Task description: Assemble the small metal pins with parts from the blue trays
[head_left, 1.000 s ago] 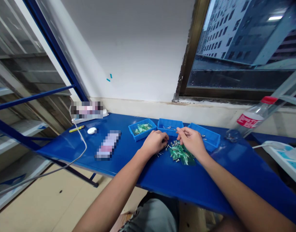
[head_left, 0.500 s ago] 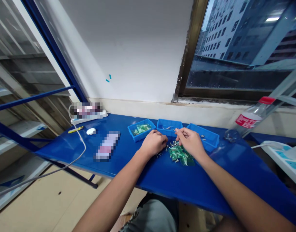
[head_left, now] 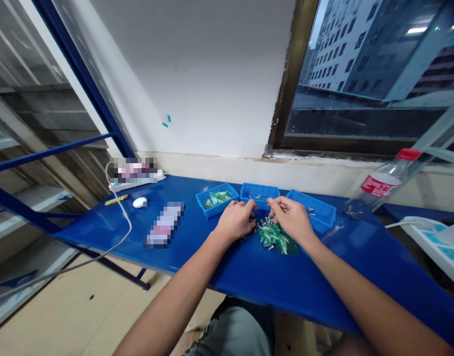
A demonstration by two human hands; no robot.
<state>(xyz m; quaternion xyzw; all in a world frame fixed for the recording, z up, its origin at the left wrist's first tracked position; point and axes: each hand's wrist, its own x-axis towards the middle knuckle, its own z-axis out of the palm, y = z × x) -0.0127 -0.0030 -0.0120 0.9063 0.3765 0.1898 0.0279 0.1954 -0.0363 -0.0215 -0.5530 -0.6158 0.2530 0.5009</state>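
Observation:
My left hand (head_left: 237, 218) is closed, fingers curled down at the left edge of a pile of green pieces (head_left: 277, 237) mixed with small silver screws. What its fingertips hold, if anything, is hidden. My right hand (head_left: 292, 216) is closed in a pinch above the pile's back edge; a thin pale bit shows at its fingertips, too small to name. Behind the hands stand three blue bins. Green pieces fill the left bin (head_left: 211, 213), thin metal pins lie in the middle bin (head_left: 245, 188), and a few silver screws are in the right bin (head_left: 329, 217).
A phone-like blurred object (head_left: 163, 225), a white round object (head_left: 140, 202) and a yellow cutter (head_left: 115, 200) lie on the left of the blue table (head_left: 197, 247). A grey cable (head_left: 127, 222) crosses its left end. At the right leans a clear bottle (head_left: 381, 183) with a red cap.
My left hand's fingers have lifted and bent more at the knuckles, staying beside the pile. My right hand has hardly moved and keeps its pinch.

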